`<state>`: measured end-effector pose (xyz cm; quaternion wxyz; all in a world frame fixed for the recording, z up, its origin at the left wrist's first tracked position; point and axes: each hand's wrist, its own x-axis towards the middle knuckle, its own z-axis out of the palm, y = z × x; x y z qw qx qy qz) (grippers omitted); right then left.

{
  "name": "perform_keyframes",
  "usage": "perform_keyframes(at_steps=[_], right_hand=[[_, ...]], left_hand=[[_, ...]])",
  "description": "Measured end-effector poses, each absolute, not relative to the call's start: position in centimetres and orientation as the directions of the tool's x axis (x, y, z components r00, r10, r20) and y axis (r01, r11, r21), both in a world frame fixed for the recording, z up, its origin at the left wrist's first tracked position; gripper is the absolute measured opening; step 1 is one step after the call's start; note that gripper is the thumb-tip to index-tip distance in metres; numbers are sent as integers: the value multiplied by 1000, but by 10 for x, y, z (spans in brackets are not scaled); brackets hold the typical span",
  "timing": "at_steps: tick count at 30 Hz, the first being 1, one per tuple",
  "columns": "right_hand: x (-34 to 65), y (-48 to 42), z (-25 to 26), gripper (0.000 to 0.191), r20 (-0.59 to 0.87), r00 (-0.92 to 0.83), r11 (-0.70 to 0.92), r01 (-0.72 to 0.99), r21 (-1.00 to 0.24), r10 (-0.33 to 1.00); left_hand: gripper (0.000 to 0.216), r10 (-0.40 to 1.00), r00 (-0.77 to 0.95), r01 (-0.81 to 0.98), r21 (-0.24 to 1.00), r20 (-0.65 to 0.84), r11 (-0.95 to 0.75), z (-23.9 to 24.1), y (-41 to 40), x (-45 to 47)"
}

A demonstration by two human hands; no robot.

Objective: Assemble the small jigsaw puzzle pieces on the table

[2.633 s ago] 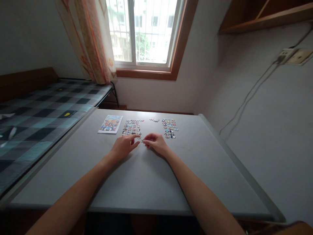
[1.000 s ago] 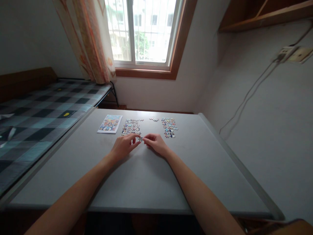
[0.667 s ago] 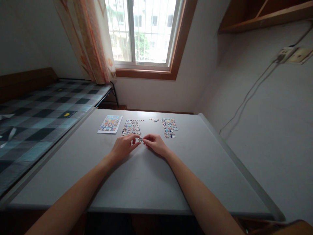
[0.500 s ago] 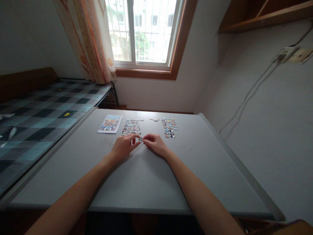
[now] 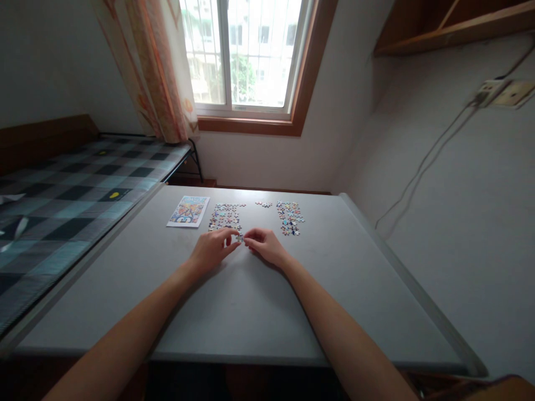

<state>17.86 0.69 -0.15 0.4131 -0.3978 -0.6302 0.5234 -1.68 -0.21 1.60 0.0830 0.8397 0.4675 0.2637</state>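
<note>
My left hand (image 5: 212,246) pinches a small pale jigsaw puzzle piece (image 5: 239,238) between thumb and index finger, just over the table. Thumb and fingertips of my right hand (image 5: 264,244) are closed at the right edge of the same small spot, gripping a puzzle piece there; whether the two are joined is too small to tell. Behind my left hand lie loose puzzle pieces (image 5: 225,214) in rough rows. A second group of pieces (image 5: 290,214) rests beyond my right hand, and a short strip of pieces (image 5: 264,204) sits between the groups, farther back.
A printed picture sheet (image 5: 189,212) lies left of the pieces on the grey table (image 5: 267,312). To the left stands a bed with a checked cover (image 5: 83,184). A wall with a hanging cable (image 5: 418,175) borders the table's right side; a window is behind.
Hardly anything differs. Both hands stay in the same place, and the piece at the fingertips has tilted or shifted very slightly.
</note>
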Motion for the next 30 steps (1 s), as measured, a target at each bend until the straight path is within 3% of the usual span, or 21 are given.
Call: perform_keyframes(at_steps=[19,24,30], right_hand=[[177,8,-5,32,105,-296,125,52,-991,949],[170,19,-8,33,178,-103,187,82,-979,979],[160,48,-6,22,303,74,265,323,-908,950]], left_hand=[[26,818,431,739,372,380,-562,15,-1,-16],[38,850,359,774,387,384,-502,18,-2,-14],[27,828,414,751,372,380,-546,19,-4,-12]])
